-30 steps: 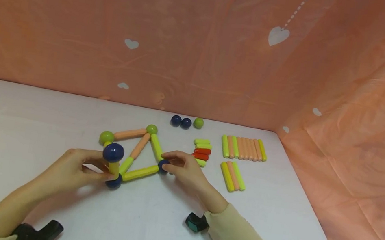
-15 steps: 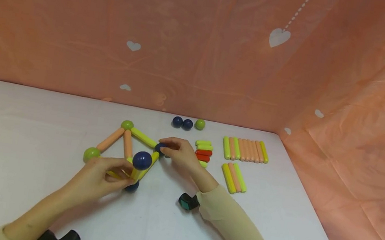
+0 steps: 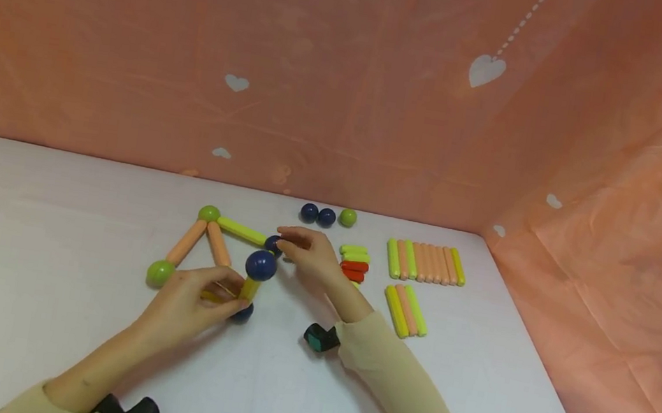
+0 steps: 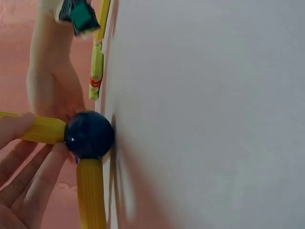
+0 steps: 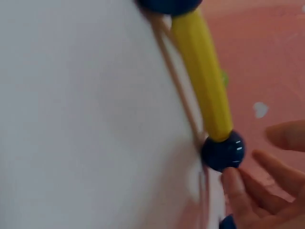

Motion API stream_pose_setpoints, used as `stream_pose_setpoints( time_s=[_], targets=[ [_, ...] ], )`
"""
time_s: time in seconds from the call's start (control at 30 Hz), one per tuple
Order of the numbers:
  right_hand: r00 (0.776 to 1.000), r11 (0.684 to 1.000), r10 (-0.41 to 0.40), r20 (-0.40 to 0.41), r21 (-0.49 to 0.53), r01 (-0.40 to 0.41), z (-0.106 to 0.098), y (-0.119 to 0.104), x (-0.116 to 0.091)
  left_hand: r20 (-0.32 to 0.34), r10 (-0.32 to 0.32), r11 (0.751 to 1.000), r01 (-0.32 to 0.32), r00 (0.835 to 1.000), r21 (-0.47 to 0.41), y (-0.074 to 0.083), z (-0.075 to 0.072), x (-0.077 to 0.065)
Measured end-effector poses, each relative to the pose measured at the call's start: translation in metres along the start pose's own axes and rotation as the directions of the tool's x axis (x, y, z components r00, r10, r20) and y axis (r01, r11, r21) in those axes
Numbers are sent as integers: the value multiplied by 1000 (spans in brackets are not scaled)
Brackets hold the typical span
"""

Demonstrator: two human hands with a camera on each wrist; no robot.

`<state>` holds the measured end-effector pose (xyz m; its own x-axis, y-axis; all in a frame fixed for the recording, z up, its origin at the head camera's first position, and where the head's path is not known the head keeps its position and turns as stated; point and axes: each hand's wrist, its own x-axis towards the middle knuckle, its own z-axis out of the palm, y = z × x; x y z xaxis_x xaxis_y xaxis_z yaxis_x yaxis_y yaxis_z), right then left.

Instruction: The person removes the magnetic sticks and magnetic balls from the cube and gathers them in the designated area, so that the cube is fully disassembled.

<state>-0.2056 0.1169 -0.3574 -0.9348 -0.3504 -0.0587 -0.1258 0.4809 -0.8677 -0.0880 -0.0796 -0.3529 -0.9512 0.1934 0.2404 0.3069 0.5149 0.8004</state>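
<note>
A frame of sticks and balls lies on the table: peach sticks (image 3: 186,242), a lime stick (image 3: 243,231), green balls (image 3: 160,274) and blue balls. My left hand (image 3: 191,296) pinches an upright yellow stick (image 3: 249,288) topped by a blue ball (image 3: 261,265). The stick rises from a lower blue ball (image 4: 89,135) at the near corner. At the right corner, my right hand (image 3: 311,254) has its thumb tip right at another blue ball (image 5: 223,150), its other fingers spread beside it. A yellow stick (image 5: 202,76) joins these two corners. My left hand hides part of the frame.
Two loose blue balls (image 3: 309,213) and a green ball (image 3: 348,217) stand near the back edge. Short lime and red sticks (image 3: 354,266) lie right of my right hand. Farther right are a long row of sticks (image 3: 427,262) and a smaller group (image 3: 406,311).
The frame has turned on the table, its near corner swinging right and its green-ball side swinging left and toward me. My left hand moved right with the upright stick; my right hand moved slightly back.
</note>
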Motion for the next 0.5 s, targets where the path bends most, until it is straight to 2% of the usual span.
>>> stream_pose_setpoints(
  time_s=[0.13,0.2,0.27,0.37,0.43,0.5],
  targets=[
    [992,987,-111,-59,110,117,-7,-6,-20,35,-10,1000,11,999,-26,-3,-1,2],
    [982,960,-184,-52,204,190,-9,-11,-33,66,-27,998,30,997,-46,-7,-3,3],
    [964,921,-263,-28,290,260,-11,-17,-44,110,-71,994,80,991,-79,-10,-5,5],
    [928,866,-371,22,368,338,-10,-24,-58,192,-176,964,209,965,-164,-15,-10,6],
    [909,847,-413,51,388,363,-8,-27,-65,241,-206,940,260,948,-220,-18,-13,6],
    [899,841,-432,70,392,374,-7,-30,-68,287,-208,918,287,935,-272,-20,-15,6]
  ],
)
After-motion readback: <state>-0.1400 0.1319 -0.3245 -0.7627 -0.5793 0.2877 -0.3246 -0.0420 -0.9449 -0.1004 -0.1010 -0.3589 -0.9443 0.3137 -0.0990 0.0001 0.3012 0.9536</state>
